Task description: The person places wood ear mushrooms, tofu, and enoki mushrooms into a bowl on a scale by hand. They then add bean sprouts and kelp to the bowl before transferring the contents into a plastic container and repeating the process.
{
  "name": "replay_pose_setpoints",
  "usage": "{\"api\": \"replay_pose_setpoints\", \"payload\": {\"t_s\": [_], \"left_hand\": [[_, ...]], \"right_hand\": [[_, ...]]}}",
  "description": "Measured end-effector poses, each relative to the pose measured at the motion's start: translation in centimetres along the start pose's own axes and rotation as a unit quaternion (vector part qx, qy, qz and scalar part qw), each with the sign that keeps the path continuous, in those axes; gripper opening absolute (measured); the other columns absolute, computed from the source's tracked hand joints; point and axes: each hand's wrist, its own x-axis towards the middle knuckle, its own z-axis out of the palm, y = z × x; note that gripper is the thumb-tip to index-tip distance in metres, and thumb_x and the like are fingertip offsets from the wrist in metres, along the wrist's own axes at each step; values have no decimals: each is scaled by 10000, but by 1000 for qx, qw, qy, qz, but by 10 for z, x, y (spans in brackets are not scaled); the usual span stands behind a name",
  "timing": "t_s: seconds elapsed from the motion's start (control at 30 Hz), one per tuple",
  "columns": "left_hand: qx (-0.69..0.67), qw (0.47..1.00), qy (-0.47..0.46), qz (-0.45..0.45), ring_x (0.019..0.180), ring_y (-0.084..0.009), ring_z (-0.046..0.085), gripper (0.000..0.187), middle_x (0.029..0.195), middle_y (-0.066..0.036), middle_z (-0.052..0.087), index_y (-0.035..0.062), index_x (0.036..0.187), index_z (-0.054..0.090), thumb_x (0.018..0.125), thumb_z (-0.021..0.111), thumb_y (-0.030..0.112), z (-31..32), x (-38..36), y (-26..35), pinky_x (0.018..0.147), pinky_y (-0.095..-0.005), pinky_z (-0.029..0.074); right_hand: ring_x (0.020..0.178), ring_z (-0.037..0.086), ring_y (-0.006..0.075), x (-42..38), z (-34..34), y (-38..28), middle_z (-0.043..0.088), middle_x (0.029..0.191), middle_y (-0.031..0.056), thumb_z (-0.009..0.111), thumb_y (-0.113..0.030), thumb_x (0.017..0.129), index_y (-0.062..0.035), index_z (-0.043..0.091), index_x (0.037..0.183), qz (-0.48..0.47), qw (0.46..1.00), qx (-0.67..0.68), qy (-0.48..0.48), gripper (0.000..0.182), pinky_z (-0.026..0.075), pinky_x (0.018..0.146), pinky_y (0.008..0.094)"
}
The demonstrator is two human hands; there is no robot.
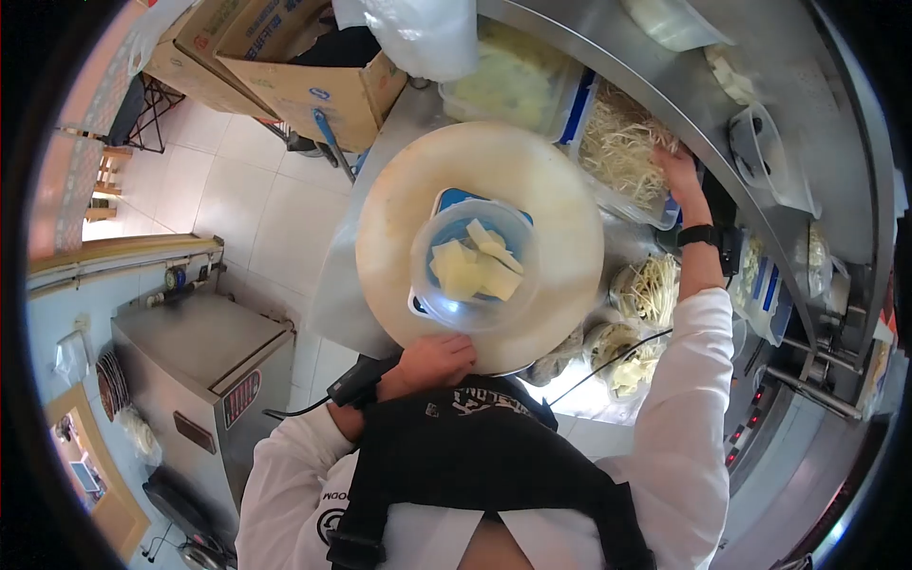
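Observation:
A clear plastic bowl (432, 302) holding pale yellow slab-like pieces (498, 275) sits on a blue-and-white kitchen scale (452, 198), which stands on a round chopping block (560, 209). At the block's near edge rests my left hand (437, 362), fingers curled in with nothing visible in them. My right hand (676, 169) reaches far right into a plastic tub (622, 201) of bean sprouts (616, 142). Its fingers are bent into the sprouts, the tips partly hidden among them.
Another tub (513, 76) of pale yellow pieces stands behind the block. Containers of yellowish strips (648, 290) and pale slices (622, 359) sit at the right. A metal shelf edge (703, 133) passes close above my right hand. Cardboard boxes (313, 90) stand at the far left.

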Motion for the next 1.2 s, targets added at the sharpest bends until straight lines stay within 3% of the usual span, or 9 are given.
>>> {"api": "replay_pose_setpoints", "payload": {"t_s": [0.07,0.13,0.37,0.43,0.57,0.67,0.83,1.07,1.2], "left_hand": [[-2,1000,5,2,722,-193,575,150,750,-13,539,110,749,533,641,637,110,-3,1,2,600,-311,491],[-3,1000,13,2,715,-195,573,141,742,-15,533,108,732,529,641,636,105,-5,3,3,595,-313,487],[-5,999,32,14,670,-190,559,87,711,-16,503,115,718,502,695,585,112,-7,3,6,538,-323,465],[-11,999,34,15,672,-195,560,82,711,-19,503,114,717,502,698,582,112,-8,4,6,533,-329,463],[-22,1000,14,-6,677,-223,557,68,716,-34,505,106,724,505,715,571,120,-8,2,7,536,-348,459],[-26,999,7,-18,686,-236,555,62,722,-42,508,99,731,506,727,563,123,-8,2,8,548,-363,458],[-38,999,-2,-25,704,-250,555,59,732,-51,513,91,742,507,740,556,124,-11,2,10,560,-381,457],[-28,999,25,-15,698,-251,554,54,721,-46,513,91,730,502,729,555,96,-3,0,6,558,-372,454],[-29,999,33,-2,696,-260,550,57,724,-54,513,85,733,496,741,546,113,-6,0,6,554,-378,448]], "right_hand": [[916,523,150,-6,1,-3,557,1048,37,547,-98,819,-33,493,1176,19,999,-47,18,367,409,808,266],[986,515,193,7,1,14,522,1124,54,526,-71,824,-31,468,1199,3,973,207,107,382,418,835,305],[1019,520,223,20,-19,19,528,1128,80,500,-43,860,-42,503,1112,30,931,355,76,252,442,845,358],[998,535,229,18,-30,15,552,1086,82,504,-61,859,-48,512,1093,-12,873,485,51,235,447,841,367],[944,557,234,7,-17,17,575,1036,78,493,-92,868,-49,512,1101,91,904,407,94,238,456,828,373],[880,574,225,-18,-11,9,592,986,71,492,-91,865,-48,530,1056,127,868,468,109,199,469,756,364],[782,586,169,-79,2,-37,600,897,45,511,-117,866,-53,552,947,142,919,367,-32,111,452,607,325],[791,581,116,-206,47,-201,592,934,47,541,-128,860,-29,532,1049,51,952,271,-136,214,476,645,246],[856,560,103,-237,90,-227,576,990,34,546,-133,862,-13,496,1116,53,948,161,-270,285,463,746,236]]}}
